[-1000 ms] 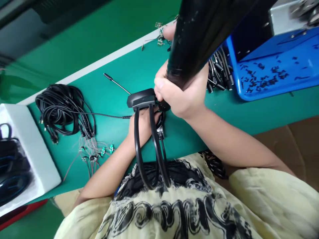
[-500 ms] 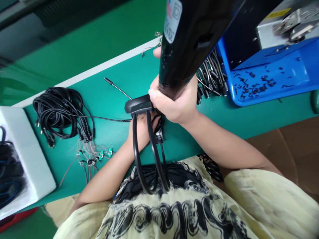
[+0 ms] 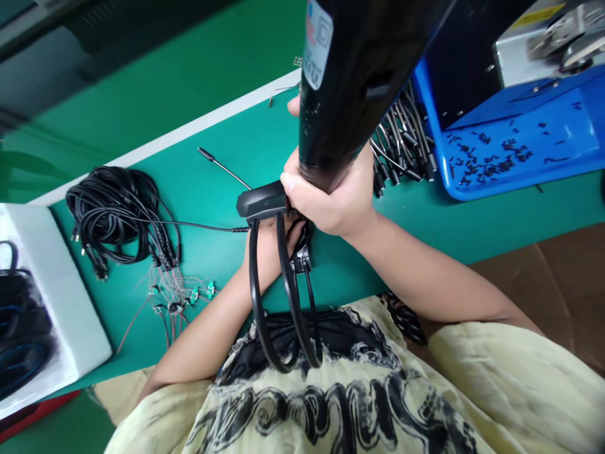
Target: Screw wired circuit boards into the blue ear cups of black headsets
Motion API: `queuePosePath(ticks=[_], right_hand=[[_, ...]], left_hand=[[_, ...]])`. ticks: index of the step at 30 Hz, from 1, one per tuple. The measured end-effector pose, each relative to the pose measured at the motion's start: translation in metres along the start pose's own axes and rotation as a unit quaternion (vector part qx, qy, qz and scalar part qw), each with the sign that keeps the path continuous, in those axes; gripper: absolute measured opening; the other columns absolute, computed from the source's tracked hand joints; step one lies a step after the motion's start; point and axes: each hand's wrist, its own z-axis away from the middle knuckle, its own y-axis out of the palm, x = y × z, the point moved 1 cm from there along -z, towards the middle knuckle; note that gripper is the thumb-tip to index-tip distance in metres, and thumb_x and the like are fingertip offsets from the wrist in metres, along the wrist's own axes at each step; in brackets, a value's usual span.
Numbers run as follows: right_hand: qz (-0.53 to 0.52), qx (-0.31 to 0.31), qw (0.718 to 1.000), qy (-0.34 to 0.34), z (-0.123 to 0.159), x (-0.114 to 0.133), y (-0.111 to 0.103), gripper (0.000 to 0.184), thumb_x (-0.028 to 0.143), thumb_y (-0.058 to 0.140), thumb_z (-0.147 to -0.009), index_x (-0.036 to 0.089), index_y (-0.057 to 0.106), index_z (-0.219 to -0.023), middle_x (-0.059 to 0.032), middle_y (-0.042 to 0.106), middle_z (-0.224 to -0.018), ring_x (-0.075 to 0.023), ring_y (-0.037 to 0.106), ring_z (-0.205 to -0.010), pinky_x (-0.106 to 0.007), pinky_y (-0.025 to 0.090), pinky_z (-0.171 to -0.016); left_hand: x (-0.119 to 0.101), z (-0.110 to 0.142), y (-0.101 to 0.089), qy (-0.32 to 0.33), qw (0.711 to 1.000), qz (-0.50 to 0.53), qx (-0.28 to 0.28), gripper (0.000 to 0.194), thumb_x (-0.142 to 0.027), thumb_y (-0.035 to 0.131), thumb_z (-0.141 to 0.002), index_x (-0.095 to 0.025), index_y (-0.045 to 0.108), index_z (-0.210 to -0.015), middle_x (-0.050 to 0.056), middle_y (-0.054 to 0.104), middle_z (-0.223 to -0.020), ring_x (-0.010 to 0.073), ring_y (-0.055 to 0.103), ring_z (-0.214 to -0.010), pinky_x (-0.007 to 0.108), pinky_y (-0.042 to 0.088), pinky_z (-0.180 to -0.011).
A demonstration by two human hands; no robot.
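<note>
My right hand is wrapped around a black electric screwdriver, which rises toward the camera with a pale label on its side. Its tip is hidden by my hand and the headset. Below it, my left hand grips a black headset from underneath; the fingers are partly covered. The headband's two curved tubes hang toward my shirt. From the headset a thin boom microphone points up and left, and a black cable runs left.
On the green bench lie a coiled bundle of black cables and small green circuit boards on thin wires. A white foam box stands at left. At right are several microphone booms and a blue tray holding small black screws and a machine.
The screwdriver's upper body has tilted slightly left. Bench items appear shifted a little as the view moves. Both hands keep their holds on the headset and screwdriver.
</note>
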Motion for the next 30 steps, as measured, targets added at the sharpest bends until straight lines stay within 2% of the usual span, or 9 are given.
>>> queuePosePath(ticks=[3, 6, 12, 19, 25, 28, 30], right_hand=[[0.010, -0.027, 1.000, -0.012, 0.001, -0.002, 0.002, 0.046, 0.033, 0.061, -0.081, 0.027, 0.045, -0.123, 0.0053, 0.061, -0.079, -0.0171, 0.067, -0.090, -0.032, 0.058, -0.083], [0.008, -0.033, 0.999, -0.022, 0.001, -0.003, 0.003, 0.041, 0.035, 0.061, -0.080, 0.024, 0.047, -0.117, 0.0055, 0.058, -0.075, -0.0150, 0.065, -0.079, -0.033, 0.057, -0.081], [0.026, -0.022, 0.999, -0.001, -0.001, -0.006, 0.005, 0.047, 0.041, 0.060, -0.078, 0.025, 0.043, -0.119, 0.0042, 0.057, -0.081, -0.0148, 0.063, -0.076, -0.034, 0.056, -0.077], [0.029, -0.025, 0.999, -0.010, 0.000, -0.003, 0.002, 0.036, 0.036, 0.059, -0.076, 0.022, 0.046, -0.107, 0.0032, 0.057, -0.078, -0.0149, 0.060, -0.071, -0.037, 0.055, -0.083], [0.038, -0.040, 0.998, 0.012, 0.006, -0.001, 0.006, 0.040, 0.031, 0.063, -0.074, 0.022, 0.047, -0.109, 0.0008, 0.059, -0.082, -0.0165, 0.062, -0.073, -0.035, 0.057, -0.075], [0.014, -0.005, 1.000, -0.004, 0.002, -0.003, 0.007, 0.041, 0.036, 0.063, -0.075, 0.022, 0.047, -0.109, 0.0003, 0.061, -0.084, -0.0147, 0.062, -0.072, -0.030, 0.056, -0.068], [0.002, 0.015, 1.000, -0.022, -0.010, -0.002, -0.010, 0.041, 0.043, 0.060, -0.077, 0.023, 0.046, -0.110, 0.0015, 0.061, -0.080, -0.0131, 0.062, -0.069, -0.027, 0.055, -0.064]], left_hand=[[0.000, -0.001, 0.000, -0.005, 1.000, -0.003, 0.008, 0.018, -0.028, 0.056, -0.091, -0.016, 0.070, -0.093, 0.008, 0.072, -0.086, 0.0210, 0.069, -0.086, 0.031, 0.053, -0.080], [-0.001, -0.002, -0.001, -0.019, 1.000, 0.001, 0.018, 0.018, -0.028, 0.056, -0.091, -0.016, 0.070, -0.089, 0.008, 0.072, -0.084, 0.0202, 0.068, -0.084, 0.030, 0.053, -0.079], [-0.002, -0.002, -0.001, -0.023, 0.999, 0.007, 0.023, 0.016, -0.026, 0.057, -0.090, -0.017, 0.070, -0.089, 0.007, 0.072, -0.082, 0.0197, 0.068, -0.081, 0.031, 0.054, -0.077], [-0.001, -0.002, -0.001, -0.043, 0.998, -0.004, 0.035, 0.020, -0.029, 0.055, -0.091, -0.017, 0.071, -0.088, 0.009, 0.073, -0.082, 0.0206, 0.068, -0.082, 0.030, 0.053, -0.076], [0.001, -0.004, -0.003, -0.044, 0.997, -0.021, 0.057, 0.021, -0.029, 0.054, -0.089, -0.016, 0.071, -0.086, 0.009, 0.073, -0.079, 0.0222, 0.069, -0.076, 0.029, 0.052, -0.068], [0.001, -0.003, -0.006, -0.040, 0.997, -0.050, 0.049, 0.023, -0.029, 0.054, -0.089, -0.016, 0.072, -0.083, 0.009, 0.074, -0.077, 0.0233, 0.070, -0.071, 0.030, 0.052, -0.066], [0.002, -0.004, -0.007, -0.028, 0.997, -0.059, 0.048, 0.024, -0.032, 0.053, -0.091, -0.017, 0.072, -0.094, 0.010, 0.075, -0.089, 0.0247, 0.071, -0.079, 0.031, 0.053, -0.072]])
